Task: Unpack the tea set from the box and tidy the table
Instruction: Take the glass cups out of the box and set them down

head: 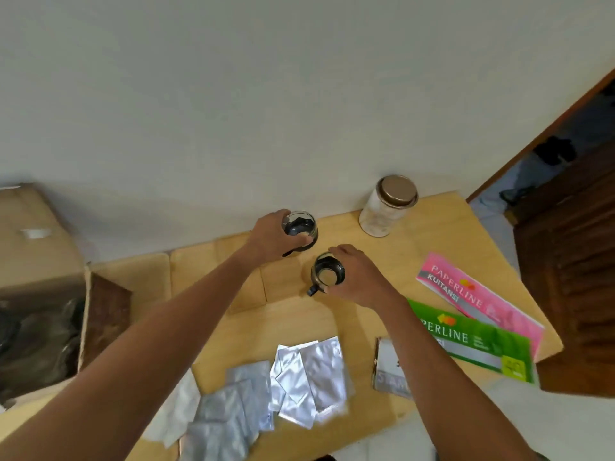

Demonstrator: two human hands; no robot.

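Observation:
Two glass tea cups with black holders and handles stand on the wooden table. My left hand grips the far cup around its side, near the wall. My right hand holds the near cup from its right side, its black handle pointing toward me. The open cardboard box sits at the left, with dark wrapped contents inside that I cannot make out.
A glass jar with a bronze lid stands at the table's back right. Pink and green receipt books lie at the right edge. Several silver foil pouches and a small silver packet lie near me.

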